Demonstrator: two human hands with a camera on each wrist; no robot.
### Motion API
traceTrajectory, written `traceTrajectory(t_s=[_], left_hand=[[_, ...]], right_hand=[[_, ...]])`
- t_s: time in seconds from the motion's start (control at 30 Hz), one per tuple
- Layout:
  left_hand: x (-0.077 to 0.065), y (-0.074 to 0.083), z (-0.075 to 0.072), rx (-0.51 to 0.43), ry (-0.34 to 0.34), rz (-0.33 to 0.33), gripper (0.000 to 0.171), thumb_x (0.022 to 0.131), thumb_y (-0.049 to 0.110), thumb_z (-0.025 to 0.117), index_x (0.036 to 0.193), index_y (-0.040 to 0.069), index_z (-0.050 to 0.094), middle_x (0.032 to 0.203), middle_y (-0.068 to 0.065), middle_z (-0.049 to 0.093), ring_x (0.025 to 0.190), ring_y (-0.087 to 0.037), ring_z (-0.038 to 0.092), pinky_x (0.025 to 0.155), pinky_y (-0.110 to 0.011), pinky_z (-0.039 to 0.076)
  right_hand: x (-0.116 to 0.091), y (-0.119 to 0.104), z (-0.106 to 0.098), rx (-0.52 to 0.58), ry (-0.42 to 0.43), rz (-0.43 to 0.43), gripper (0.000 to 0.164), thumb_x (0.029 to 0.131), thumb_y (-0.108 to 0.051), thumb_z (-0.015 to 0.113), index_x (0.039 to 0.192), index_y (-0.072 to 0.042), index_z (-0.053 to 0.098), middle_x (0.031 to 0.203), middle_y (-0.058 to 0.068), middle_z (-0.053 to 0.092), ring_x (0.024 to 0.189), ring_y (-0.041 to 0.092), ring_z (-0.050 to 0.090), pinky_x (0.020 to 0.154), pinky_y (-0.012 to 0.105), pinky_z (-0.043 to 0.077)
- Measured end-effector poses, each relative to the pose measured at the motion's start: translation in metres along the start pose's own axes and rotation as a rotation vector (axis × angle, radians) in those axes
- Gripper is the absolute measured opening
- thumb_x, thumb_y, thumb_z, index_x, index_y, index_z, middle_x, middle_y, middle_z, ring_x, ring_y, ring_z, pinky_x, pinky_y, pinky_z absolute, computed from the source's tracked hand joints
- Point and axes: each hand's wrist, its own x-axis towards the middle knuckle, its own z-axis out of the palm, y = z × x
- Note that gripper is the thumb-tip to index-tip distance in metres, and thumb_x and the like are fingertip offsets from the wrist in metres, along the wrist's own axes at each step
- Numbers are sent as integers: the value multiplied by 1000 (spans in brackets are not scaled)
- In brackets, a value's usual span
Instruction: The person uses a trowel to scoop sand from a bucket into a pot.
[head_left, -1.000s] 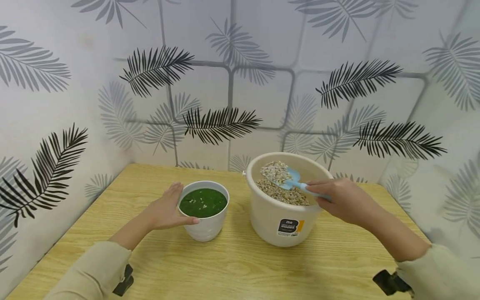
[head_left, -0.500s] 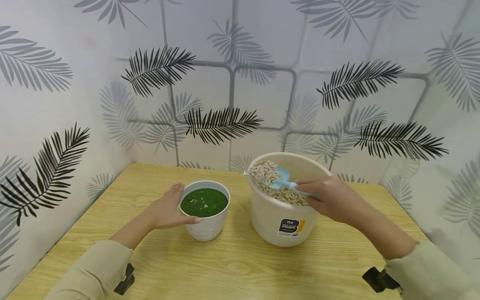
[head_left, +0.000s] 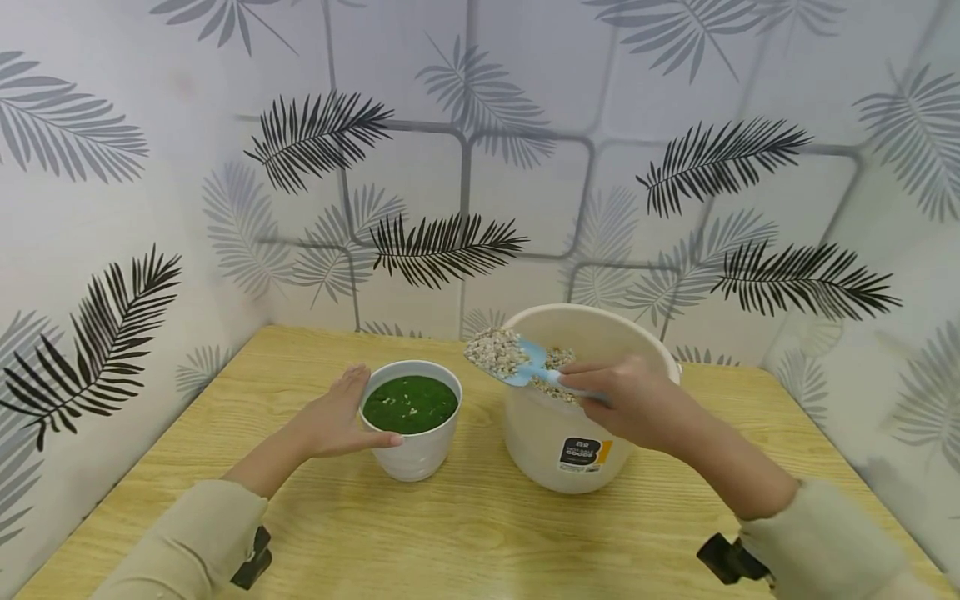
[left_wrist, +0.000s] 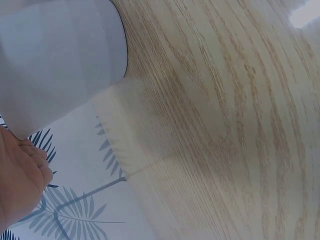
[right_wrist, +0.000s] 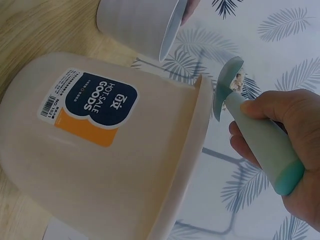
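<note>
My left hand (head_left: 333, 417) holds the side of a small white pot (head_left: 415, 458), thumb along the near rim and fingers at the far left. A flat green surface (head_left: 408, 404) with several pale bits fills the pot. In my right hand (head_left: 630, 400) is the handle of a light blue hand trowel (head_left: 534, 367). Its blade carries a heap of pale, coarse gravel-like grains (head_left: 495, 350) over the left rim of a cream bucket (head_left: 555, 454). The right wrist view shows fingers and thumb wrapped round the trowel handle (right_wrist: 267, 145).
More grains (head_left: 558, 360) lie inside the bucket, partly hidden by the trowel and right hand. Both containers stand on a wood-grain table (head_left: 375, 533), with a gap between them. Behind rises a wall (head_left: 525, 192) with a leaf pattern.
My right hand has moved left with the loaded trowel, from inside the bucket to over its left rim, closer to the pot. The left hand and pot stay put.
</note>
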Motion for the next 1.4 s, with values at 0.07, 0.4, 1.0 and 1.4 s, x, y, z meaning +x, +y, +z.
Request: traceTrajectory(t_s=[0.07, 0.4, 1.0, 1.4], left_hand=[[0, 0, 0, 2, -2, -4, 117, 70, 64, 66, 143, -12, 15, 150, -31, 16, 138, -47, 16, 105, -63, 27], [0, 0, 1, -7, -4, -12, 116, 71, 64, 66, 144, -10, 14, 150, -31, 15, 138, -48, 16, 105, -63, 27], [0, -1, 1, -17, -50, -42, 117, 73, 66, 62, 146, -7, 8, 153, -27, 9, 140, -44, 11, 108, -60, 23], [-1, -1, 1, -33, -41, -38, 117, 72, 65, 64, 146, -7, 9, 153, -28, 9, 140, -44, 11, 108, -61, 22]], right_hand=[[2, -2, 2, 5, -11, 1, 28, 75, 6, 63, 101, 0, 71, 101, 16, 70, 52, 6, 49, 50, 18, 36], [16, -18, 6, 24, -43, 5, 29, 79, 5, 59, 106, 0, 70, 107, 15, 69, 46, 0, 27, 45, 15, 28], [43, -38, 44, -9, -89, -94, 29, 77, 8, 56, 99, -4, 71, 101, 8, 71, 53, 6, 46, 51, 12, 37], [67, -44, 56, 9, -289, -40, 28, 76, 10, 53, 93, -4, 71, 93, 8, 72, 74, 16, 67, 62, 20, 51]])
